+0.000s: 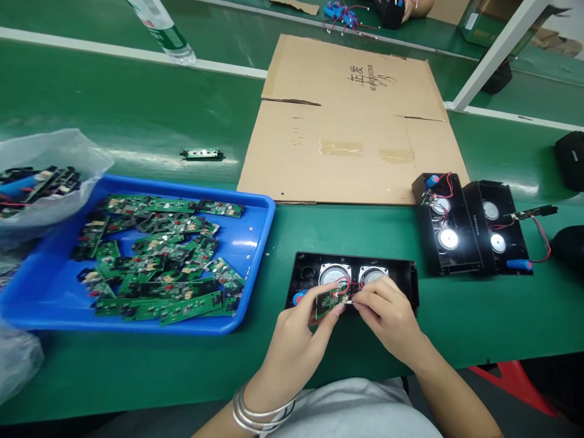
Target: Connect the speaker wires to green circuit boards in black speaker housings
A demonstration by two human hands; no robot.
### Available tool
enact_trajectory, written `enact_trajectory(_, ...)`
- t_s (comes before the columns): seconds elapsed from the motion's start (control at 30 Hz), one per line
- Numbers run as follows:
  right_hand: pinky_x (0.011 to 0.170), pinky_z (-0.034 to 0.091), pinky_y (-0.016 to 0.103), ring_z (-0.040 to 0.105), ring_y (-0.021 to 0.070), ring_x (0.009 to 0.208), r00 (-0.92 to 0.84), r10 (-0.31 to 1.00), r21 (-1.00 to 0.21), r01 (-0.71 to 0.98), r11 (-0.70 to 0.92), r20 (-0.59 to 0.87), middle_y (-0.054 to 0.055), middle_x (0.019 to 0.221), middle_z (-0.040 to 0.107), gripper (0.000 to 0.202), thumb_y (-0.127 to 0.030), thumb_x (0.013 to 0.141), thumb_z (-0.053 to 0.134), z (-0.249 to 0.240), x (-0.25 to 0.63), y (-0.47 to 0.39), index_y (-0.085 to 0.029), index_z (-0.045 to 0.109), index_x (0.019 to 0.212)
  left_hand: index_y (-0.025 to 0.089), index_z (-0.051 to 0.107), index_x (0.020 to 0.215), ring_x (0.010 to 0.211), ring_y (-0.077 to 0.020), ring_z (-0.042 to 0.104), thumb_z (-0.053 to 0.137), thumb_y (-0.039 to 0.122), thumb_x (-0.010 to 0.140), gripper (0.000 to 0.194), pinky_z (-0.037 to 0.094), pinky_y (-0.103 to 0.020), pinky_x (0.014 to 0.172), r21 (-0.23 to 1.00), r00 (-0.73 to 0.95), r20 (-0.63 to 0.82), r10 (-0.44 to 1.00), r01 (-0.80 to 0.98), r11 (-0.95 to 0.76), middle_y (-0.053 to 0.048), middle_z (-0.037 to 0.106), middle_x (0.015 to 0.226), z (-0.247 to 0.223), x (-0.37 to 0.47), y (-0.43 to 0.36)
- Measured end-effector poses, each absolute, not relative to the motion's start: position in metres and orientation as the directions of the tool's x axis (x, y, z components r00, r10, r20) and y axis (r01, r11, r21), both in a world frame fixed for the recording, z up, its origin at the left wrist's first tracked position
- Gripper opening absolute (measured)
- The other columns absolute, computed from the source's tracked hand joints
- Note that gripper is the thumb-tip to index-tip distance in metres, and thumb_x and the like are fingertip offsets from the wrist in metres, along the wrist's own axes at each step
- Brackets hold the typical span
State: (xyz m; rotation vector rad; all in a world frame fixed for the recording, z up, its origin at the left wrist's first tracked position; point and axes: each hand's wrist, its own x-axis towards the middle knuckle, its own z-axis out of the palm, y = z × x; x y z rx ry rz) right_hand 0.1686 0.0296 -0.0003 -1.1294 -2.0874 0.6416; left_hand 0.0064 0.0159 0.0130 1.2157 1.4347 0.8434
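Note:
My left hand (303, 331) grips a small green circuit board (327, 302) between thumb and fingers. My right hand (387, 313) pinches a small white wire connector (349, 302) at the board's right edge; whether it is seated I cannot tell. Red wires (349, 283) run up from there toward two round speakers, the left speaker (334, 274) and the right speaker (371, 274). Both sit in an open black speaker housing (406, 286) lying under my hands. A blue battery cell (298, 297) shows at the housing's left, partly behind my left hand.
A blue tray (260, 255) of several circuit boards stands left, beside a plastic bag (86, 149) of parts. One board (201, 154) lies behind it. Flat cardboard (347, 121) covers the back middle. Two more housings (449, 225) sit right. Across the table shows another person's hand (417, 8).

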Motion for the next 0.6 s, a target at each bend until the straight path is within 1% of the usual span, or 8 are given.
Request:
enact_trajectory(0.1,0.061,0.041,0.026,0.045,0.0129,0.067,-0.427,0.833,-0.591,0.589,0.552,0.352,0.005,0.074,0.057,0.017,-0.008,0.089,0.046,-0.0048,0.1677,0.0301,-0.013,0.06,0.081,0.02,0.059,0.1,0.07,-0.0197,0.07,0.056,0.03,0.078,0.025,0.059,-0.03,0.066,0.936,0.058,-0.273,0.96,0.246,0.251,-0.002,0.073,0.082,0.0139,0.0067,0.0178)
enact_trajectory(0.23,0.055,0.038,0.025,0.042,0.0132,0.064,-0.497,0.773,-0.463,0.619,0.635,0.395,0.006,0.073,0.058,0.019,-0.006,0.089,0.043,-0.0053,0.1694,0.03,-0.011,0.06,0.081,0.02,0.061,0.099,0.069,-0.0184,0.069,0.057,0.029,0.077,0.024,0.058,-0.028,0.065,0.935,0.061,-0.255,0.965,0.272,0.23,-0.002,0.073,0.084,0.0127,0.007,0.0198)
enact_trajectory(0.33,0.051,0.036,0.025,0.042,0.0131,0.061,-0.524,0.744,-0.407,0.625,0.667,0.415,0.006,0.072,0.059,0.02,-0.006,0.089,0.042,-0.0047,0.1676,0.0288,-0.01,0.06,0.081,0.02,0.063,0.097,0.067,-0.0178,0.069,0.057,0.027,0.077,0.022,0.058,-0.027,0.063,0.934,0.064,-0.231,0.971,0.293,0.203,-0.002,0.073,0.083,0.0103,0.0079,0.0204)
enact_trajectory(0.4,0.052,0.037,0.025,0.044,0.0128,0.061,-0.486,0.765,-0.432,0.634,0.642,0.423,0.005,0.071,0.059,0.019,-0.008,0.09,0.043,-0.0055,0.1653,0.0279,-0.012,0.059,0.08,0.02,0.063,0.097,0.067,-0.017,0.068,0.056,0.025,0.078,0.021,0.057,-0.026,0.063,0.942,0.087,-0.197,0.977,0.294,0.164,-0.001,0.072,0.08,0.0092,0.0078,0.0203)
enact_trajectory(0.47,0.053,0.039,0.024,0.047,0.0124,0.061,-0.411,0.808,-0.496,0.641,0.586,0.423,0.003,0.068,0.058,0.017,-0.012,0.09,0.045,-0.0074,0.1636,0.0272,-0.014,0.057,0.078,0.02,0.062,0.099,0.067,-0.0161,0.068,0.054,0.023,0.079,0.021,0.056,-0.024,0.063,0.948,0.111,-0.154,0.982,0.297,0.115,0.0,0.072,0.078,0.009,0.0067,0.0196)
enact_trajectory(0.53,0.053,0.041,0.023,0.05,0.0116,0.06,-0.329,0.855,-0.581,0.631,0.514,0.401,0.002,0.067,0.058,0.014,-0.02,0.091,0.047,-0.0098,0.1636,0.0269,-0.015,0.054,0.08,0.02,0.062,0.1,0.067,-0.015,0.068,0.053,0.021,0.08,0.022,0.055,-0.022,0.061,0.946,0.136,-0.109,0.985,0.32,0.061,-0.001,0.072,0.08,0.0092,0.0051,0.0183)
enact_trajectory(0.6,0.051,0.042,0.021,0.051,0.0104,0.058,-0.278,0.886,-0.646,0.609,0.46,0.37,0.001,0.067,0.058,0.016,-0.029,0.091,0.048,-0.0119,0.1647,0.0268,-0.015,0.051,0.083,0.02,0.062,0.101,0.065,-0.0138,0.068,0.052,0.019,0.081,0.022,0.053,-0.02,0.057,0.938,0.156,-0.069,0.985,0.346,0.011,-0.002,0.073,0.085,0.0087,0.0037,0.017)
